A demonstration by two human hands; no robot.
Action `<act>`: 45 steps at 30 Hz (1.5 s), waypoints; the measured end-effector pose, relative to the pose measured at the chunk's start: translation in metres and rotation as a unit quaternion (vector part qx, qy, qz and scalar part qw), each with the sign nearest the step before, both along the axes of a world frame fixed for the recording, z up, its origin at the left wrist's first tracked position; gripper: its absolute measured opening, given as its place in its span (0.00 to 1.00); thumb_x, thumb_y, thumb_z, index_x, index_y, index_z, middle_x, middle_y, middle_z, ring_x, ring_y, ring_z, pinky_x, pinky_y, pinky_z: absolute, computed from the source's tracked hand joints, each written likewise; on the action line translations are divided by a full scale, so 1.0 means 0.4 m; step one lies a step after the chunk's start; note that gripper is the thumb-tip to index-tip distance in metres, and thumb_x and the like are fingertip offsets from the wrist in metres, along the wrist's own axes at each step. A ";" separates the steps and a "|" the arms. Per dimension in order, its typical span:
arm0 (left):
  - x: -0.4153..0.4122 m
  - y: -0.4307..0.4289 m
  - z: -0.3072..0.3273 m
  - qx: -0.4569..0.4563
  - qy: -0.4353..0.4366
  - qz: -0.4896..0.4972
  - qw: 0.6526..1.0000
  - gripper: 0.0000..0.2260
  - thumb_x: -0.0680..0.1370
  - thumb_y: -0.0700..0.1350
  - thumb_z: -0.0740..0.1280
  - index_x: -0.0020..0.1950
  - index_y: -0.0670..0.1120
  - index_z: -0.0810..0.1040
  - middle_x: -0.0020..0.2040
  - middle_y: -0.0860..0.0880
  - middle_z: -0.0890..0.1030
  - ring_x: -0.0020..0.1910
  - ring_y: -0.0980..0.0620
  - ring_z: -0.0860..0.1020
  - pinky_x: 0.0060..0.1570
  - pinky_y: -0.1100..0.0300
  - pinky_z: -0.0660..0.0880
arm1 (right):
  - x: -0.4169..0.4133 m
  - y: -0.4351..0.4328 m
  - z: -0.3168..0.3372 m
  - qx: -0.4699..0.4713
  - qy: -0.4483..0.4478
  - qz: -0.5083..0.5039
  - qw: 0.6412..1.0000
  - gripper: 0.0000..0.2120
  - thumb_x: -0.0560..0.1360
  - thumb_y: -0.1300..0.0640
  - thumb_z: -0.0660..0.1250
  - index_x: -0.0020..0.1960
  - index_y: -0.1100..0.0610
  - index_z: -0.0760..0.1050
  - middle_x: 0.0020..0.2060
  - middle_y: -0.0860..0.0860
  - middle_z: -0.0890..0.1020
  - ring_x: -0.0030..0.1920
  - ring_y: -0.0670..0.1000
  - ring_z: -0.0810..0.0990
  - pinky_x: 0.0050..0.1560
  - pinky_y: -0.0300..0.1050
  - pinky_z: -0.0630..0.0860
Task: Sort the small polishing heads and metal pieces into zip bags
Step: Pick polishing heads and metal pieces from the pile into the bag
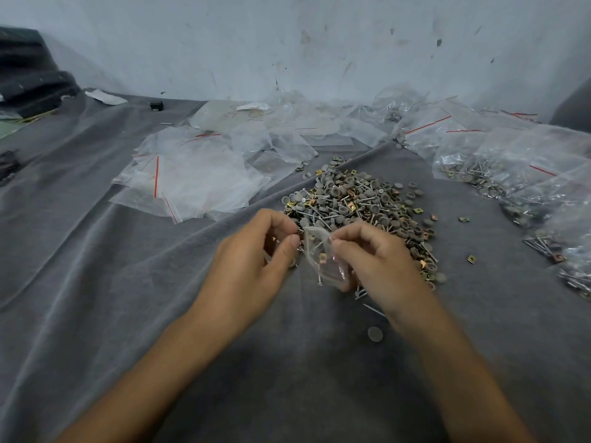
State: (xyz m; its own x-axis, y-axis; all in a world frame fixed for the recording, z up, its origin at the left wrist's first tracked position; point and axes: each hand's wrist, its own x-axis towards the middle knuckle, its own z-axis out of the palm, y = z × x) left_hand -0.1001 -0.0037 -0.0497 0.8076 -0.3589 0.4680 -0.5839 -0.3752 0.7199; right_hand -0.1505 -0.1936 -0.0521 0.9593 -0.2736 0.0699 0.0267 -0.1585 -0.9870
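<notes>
Forearms reach in from the near edge, slightly blurred. The left hand point(252, 251) pinches tiny metal pins point(299, 249), hard to make out, at the mouth of a small zip bag point(326, 266). The right hand point(374, 254) grips the bag's rim. A brass clip point(322, 258) lies inside the bag, whose long axis runs near to far, mouth far. The pile of polishing heads point(358, 199) lies just beyond on the cloth-covered tabletop point(128, 282).

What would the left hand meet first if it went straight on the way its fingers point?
Probably the small zip bag, pinched by the right hand, just ahead of the left hand; the pile of heads and metal pieces lies beyond. Depth is unclear.
</notes>
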 end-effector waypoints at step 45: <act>-0.018 -0.004 0.041 -0.043 -0.076 -0.063 0.994 0.05 0.81 0.57 0.67 0.54 0.60 0.78 0.52 0.62 0.81 0.52 0.59 0.80 0.50 0.67 0.74 | -0.029 0.001 0.064 0.214 -0.057 0.112 0.969 0.09 0.69 0.49 0.73 0.40 0.54 0.85 0.36 0.52 0.81 0.38 0.47 0.79 0.42 0.40 0.77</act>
